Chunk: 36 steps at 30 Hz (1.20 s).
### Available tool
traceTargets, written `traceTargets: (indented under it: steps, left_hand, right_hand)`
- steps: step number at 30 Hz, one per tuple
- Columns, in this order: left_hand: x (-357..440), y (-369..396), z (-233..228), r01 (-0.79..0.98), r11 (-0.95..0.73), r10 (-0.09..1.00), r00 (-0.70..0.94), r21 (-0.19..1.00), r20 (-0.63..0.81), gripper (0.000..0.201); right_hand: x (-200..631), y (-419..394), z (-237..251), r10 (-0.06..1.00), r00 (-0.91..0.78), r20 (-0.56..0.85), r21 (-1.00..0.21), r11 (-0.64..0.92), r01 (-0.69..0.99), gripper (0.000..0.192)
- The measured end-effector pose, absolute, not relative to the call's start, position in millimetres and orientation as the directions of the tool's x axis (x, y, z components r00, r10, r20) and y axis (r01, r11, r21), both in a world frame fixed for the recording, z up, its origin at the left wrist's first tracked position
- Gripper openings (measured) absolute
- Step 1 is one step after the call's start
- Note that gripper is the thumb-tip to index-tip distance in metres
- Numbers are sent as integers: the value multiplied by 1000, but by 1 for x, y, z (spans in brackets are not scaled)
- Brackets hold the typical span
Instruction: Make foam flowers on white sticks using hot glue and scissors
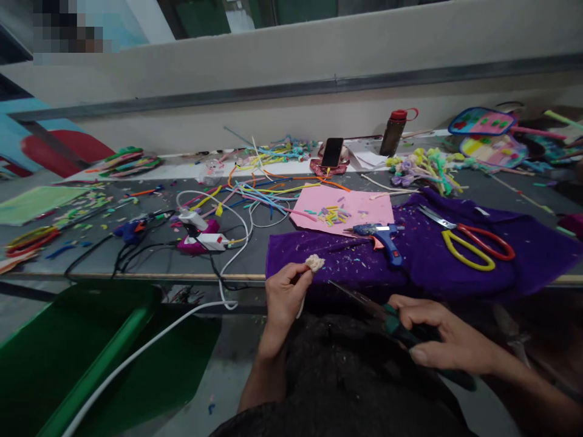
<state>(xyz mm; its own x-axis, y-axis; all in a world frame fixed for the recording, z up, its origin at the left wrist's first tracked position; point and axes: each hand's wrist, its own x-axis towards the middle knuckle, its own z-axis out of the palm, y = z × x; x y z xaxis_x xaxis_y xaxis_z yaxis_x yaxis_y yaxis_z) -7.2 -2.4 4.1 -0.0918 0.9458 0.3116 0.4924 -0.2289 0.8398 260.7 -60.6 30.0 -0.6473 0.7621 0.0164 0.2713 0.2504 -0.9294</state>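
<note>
Cluttered grey bench [255, 258] ahead — left hand [285, 297] pinches a small cream fuzzy tuft [314, 263] upright for trimming, right hand [439, 343] clenched on dark-handled scissors [364, 303] — blades angled toward it.

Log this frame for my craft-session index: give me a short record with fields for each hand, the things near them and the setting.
left hand: left hand pinches a small cream fluffy piece on a thin white stick
right hand: right hand grips dark green-handled scissors, blades pointing toward the cream piece
nearby cloth: purple fabric cloth bearing a blue glue gun and red-and-yellow-handled scissors
paper: pink paper sheet with small coloured bits
setting: grey worktable strewn with coloured strips and cables
</note>
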Motion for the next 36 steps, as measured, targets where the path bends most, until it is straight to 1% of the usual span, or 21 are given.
traceTargets:
  steps: [3, 6, 8, 10, 14, 21, 29, 33, 36]
  left_hand:
    - [-9, -4, 6, 396, -154, 975, -85, 905, 204, 19]
    - [-9, -5, 7, 265, -69, 995, -45, 962, 84, 23]
    - [-9, -5, 8, 192, -28, 1000, -7, 981, 30, 25]
    - [-8, -5, 8, 157, -5, 1000, 19, 988, 2, 26]
    - [-8, -5, 7, 188, 1, 999, 49, 982, -10, 28]
    - [-8, -5, 10, 270, -63, 993, 115, 961, 33, 27]
    - [-7, -5, 11, 363, -111, 990, 116, 925, 74, 27]
    - [-7, -4, 8, 335, -96, 993, 101, 938, 65, 27]
    - [-6, -4, 7, 215, -26, 996, 90, 976, 7, 28]
  right_hand:
    - [258, -61, 31, 786, -617, 45, -909, 289, 302, 27]
    - [255, -59, 29, 811, -580, 72, -873, 333, 356, 21]
    - [254, -57, 27, 815, -573, 86, -856, 355, 375, 19]
    - [254, -56, 26, 812, -577, 93, -849, 367, 379, 19]
    - [253, -56, 27, 809, -580, 98, -839, 380, 389, 20]
    - [249, -56, 32, 799, -593, 100, -854, 374, 361, 18]
    - [248, -55, 33, 800, -590, 106, -852, 379, 360, 17]
    - [249, -55, 31, 797, -593, 112, -852, 385, 356, 18]
    - [250, -55, 30, 800, -587, 123, -850, 390, 354, 18]
